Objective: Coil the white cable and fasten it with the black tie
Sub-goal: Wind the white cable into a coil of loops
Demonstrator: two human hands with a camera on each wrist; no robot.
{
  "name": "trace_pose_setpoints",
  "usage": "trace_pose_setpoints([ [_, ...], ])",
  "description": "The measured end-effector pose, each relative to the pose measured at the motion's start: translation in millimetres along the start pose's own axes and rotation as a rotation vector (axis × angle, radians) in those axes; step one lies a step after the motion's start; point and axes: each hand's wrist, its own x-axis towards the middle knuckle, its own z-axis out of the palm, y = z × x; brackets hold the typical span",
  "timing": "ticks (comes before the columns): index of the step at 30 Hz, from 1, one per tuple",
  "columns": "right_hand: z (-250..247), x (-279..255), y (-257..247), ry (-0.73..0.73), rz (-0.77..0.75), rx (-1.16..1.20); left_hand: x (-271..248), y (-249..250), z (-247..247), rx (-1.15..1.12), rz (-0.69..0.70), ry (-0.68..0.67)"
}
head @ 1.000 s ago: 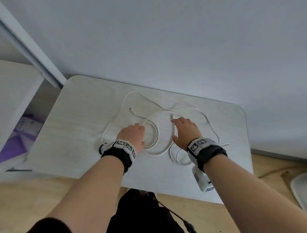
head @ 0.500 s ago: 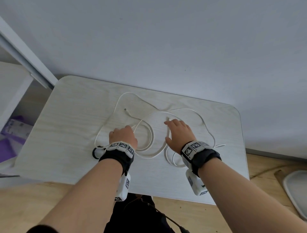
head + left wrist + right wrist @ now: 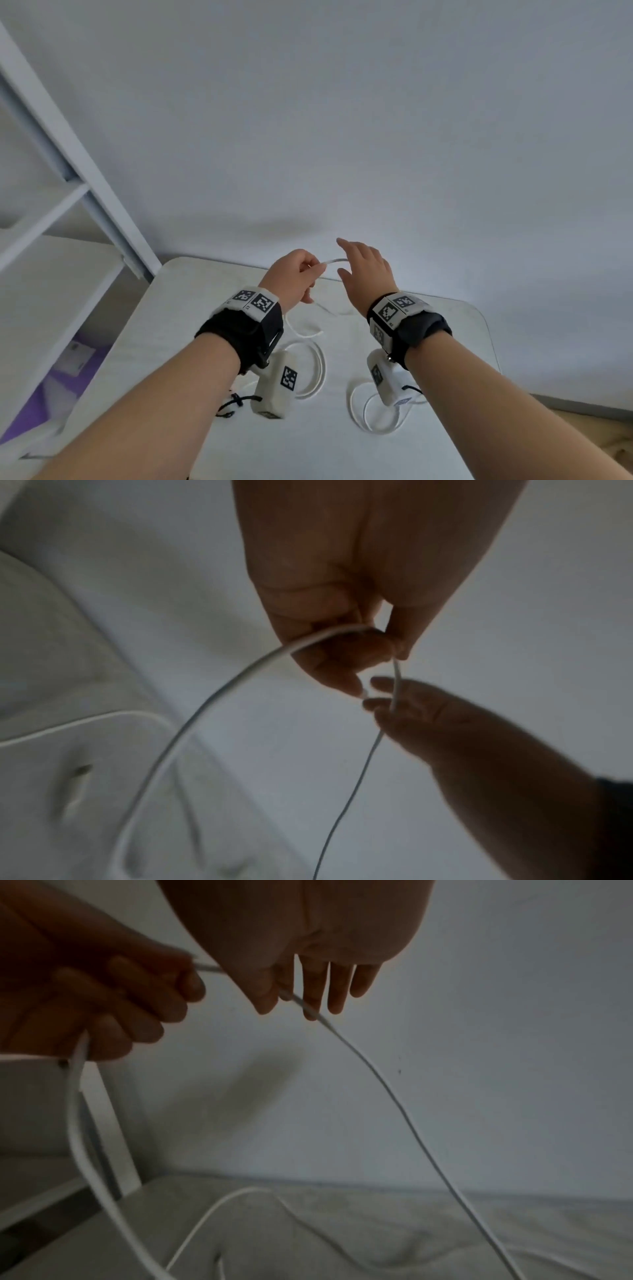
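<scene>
The white cable [image 3: 334, 261] runs in the air between my two raised hands, and the rest lies in loose loops on the pale table [image 3: 185, 308]. My left hand [image 3: 301, 274] grips the cable with curled fingers, seen close in the left wrist view as the left hand [image 3: 342, 601] with the cable [image 3: 205, 704] arcing down from it. My right hand [image 3: 356, 263] has straight fingers, and the cable [image 3: 394, 1091] passes between its thumb and fingers [image 3: 311, 1001]. The black tie [image 3: 233, 404] lies on the table under my left forearm.
A white shelf frame [image 3: 85, 192] stands at the left, with a purple item [image 3: 41, 397] low beside it. A plain wall rises right behind the table. Wooden floor [image 3: 609, 442] shows at the lower right.
Both hands have risen off the table. The left hand has taken hold of the cable and lifted a stretch of it. The head view has tilted up toward the wall.
</scene>
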Motion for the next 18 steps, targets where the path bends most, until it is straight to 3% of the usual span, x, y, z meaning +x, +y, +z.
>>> trace_pose_setpoints([
  [4,-30,19,-1,0.016,-0.006,0.028,3,54,-27,-0.153,0.091,0.015],
  [8,-62,28,-2,0.021,0.063,0.351,5,92,-53,-0.228,0.142,-0.014],
  [12,-96,38,-2,0.211,0.087,0.491,4,107,-72,-0.284,0.09,-0.145],
  [18,-135,54,2,0.329,0.081,0.473,-1,112,-88,-0.262,0.002,-0.312],
])
